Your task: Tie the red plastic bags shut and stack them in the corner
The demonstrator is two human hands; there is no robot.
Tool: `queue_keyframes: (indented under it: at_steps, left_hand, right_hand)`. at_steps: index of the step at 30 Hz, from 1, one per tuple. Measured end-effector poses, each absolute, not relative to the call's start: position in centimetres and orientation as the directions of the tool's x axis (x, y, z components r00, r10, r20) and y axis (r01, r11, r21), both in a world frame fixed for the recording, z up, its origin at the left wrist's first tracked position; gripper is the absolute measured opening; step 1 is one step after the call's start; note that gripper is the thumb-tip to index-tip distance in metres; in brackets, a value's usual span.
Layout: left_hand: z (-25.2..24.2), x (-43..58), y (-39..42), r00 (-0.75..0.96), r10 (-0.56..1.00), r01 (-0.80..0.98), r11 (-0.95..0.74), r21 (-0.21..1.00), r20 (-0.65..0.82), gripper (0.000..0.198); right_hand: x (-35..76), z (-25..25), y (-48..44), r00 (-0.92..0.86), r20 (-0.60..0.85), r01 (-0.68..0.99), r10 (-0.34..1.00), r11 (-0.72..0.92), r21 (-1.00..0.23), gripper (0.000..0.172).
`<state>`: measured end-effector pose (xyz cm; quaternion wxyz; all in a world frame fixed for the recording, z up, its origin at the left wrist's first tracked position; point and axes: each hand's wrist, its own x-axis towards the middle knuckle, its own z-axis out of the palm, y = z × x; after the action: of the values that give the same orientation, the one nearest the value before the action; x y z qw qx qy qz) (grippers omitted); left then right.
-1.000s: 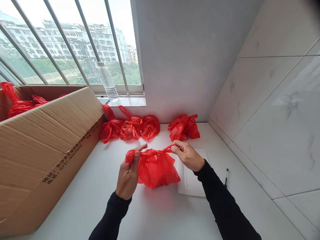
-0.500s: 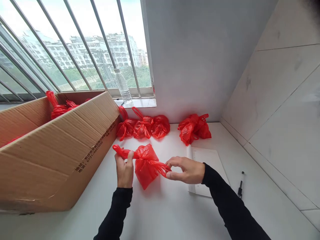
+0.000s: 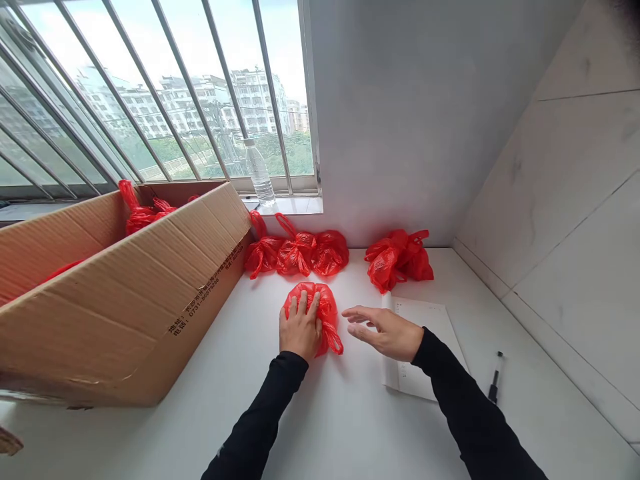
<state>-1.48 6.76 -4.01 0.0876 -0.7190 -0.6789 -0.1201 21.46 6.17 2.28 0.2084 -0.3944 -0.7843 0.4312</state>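
A small tied red plastic bag (image 3: 325, 313) rests on the white counter (image 3: 325, 420). My left hand (image 3: 300, 328) lies on top of it, fingers spread and pressing down. Just to the right of the bag hovers my right hand (image 3: 387, 330), fingers stretched out and holding nothing. Three tied red bags (image 3: 295, 252) stand in a row against the back wall, and another red bundle (image 3: 397, 259) sits to their right. More red bags (image 3: 143, 212) poke out of the large cardboard box (image 3: 115, 293) on the left.
A white sheet of paper (image 3: 425, 347) lies under my right wrist, with a black pen (image 3: 495, 385) to its right. A clear water bottle (image 3: 259, 172) stands on the window sill. Tiled wall runs along the right side.
Both hands let go of the bag's handles. The bag moved away from me and now sits on the counter under my left palm; my right hand has opened beside it.
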Motion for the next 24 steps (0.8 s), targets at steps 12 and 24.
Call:
queue_keyframes:
  at_steps: [12, 24]
  left_hand:
    - [-5.5, -1.6, 5.6, 0.096, 0.958, 0.995, -0.095, -0.018, 0.270, 0.057]
    - [-6.6, -7.1, 5.7, -0.028, 0.941, 1.000, 0.025, 0.013, 0.336, 0.049]
  right_hand:
    - [21.4, 3.1, 5.3, -0.639, -0.020, 0.437, 0.769, 0.341, -0.832, 0.047]
    - [21.6, 4.5, 3.8, -0.695, -0.045, 0.440, 0.717, 0.376, -0.815, 0.047]
